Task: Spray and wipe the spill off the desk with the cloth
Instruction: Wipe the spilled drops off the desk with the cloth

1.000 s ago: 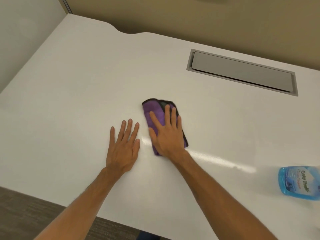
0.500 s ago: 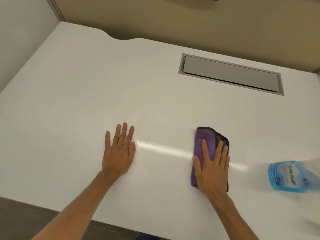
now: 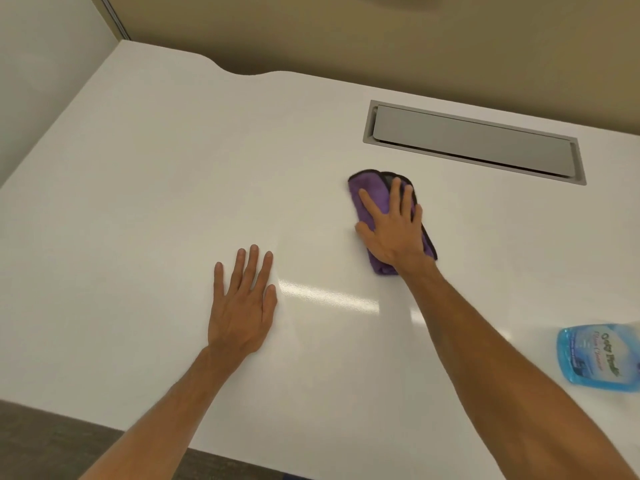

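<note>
A folded purple cloth (image 3: 367, 199) with a dark edge lies on the white desk (image 3: 173, 168), just in front of the grey hatch. My right hand (image 3: 394, 230) presses flat on top of it, fingers spread, covering most of it. My left hand (image 3: 242, 306) rests palm down on the bare desk, to the left of the cloth and nearer to me, holding nothing. A blue spray bottle (image 3: 595, 358) lies on its side at the right edge of view. A shiny streak (image 3: 329, 296) runs across the desk between my arms; I cannot make out a distinct spill.
A grey rectangular cable hatch (image 3: 474, 143) is set into the desk at the back right. A tan partition wall rises behind the desk, whose back edge has a curved notch. The desk's front edge and dark carpet show at the lower left.
My right hand slid the cloth from beside my left hand out to the right and toward me, then away toward the hatch. My left hand stayed flat in place.
</note>
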